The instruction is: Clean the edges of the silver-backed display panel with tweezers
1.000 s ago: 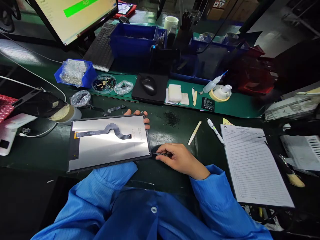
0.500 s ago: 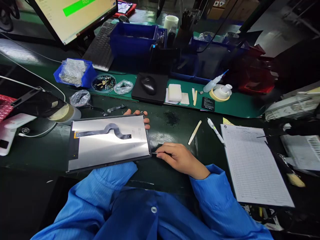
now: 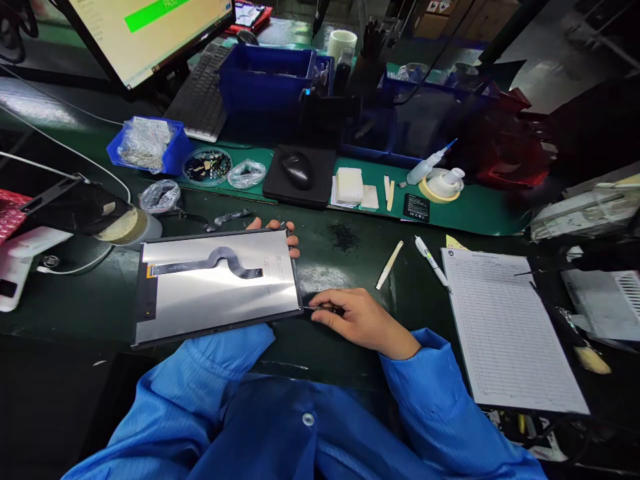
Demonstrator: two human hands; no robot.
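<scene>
A tablet display panel with a silvery back lies tilted in my left hand. The fingertips of that hand curl around its far right edge, while the palm is hidden underneath. A dark flex cable with an S-bend runs across the panel's back from an orange connector at its left end. Between thumb and fingers, my right hand pinches a pair of slim tweezers. Their tip meets the panel's near right corner.
Beyond the panel are a loose flex cable, a black mouse and a heap of dark scraps. To the right lie a cream stick, a white pen and a printed form. Blue bins line the back.
My right hand has shifted very slightly, its fingers a little more parted so more of the tweezers shows. The panel has barely moved in my left hand.
</scene>
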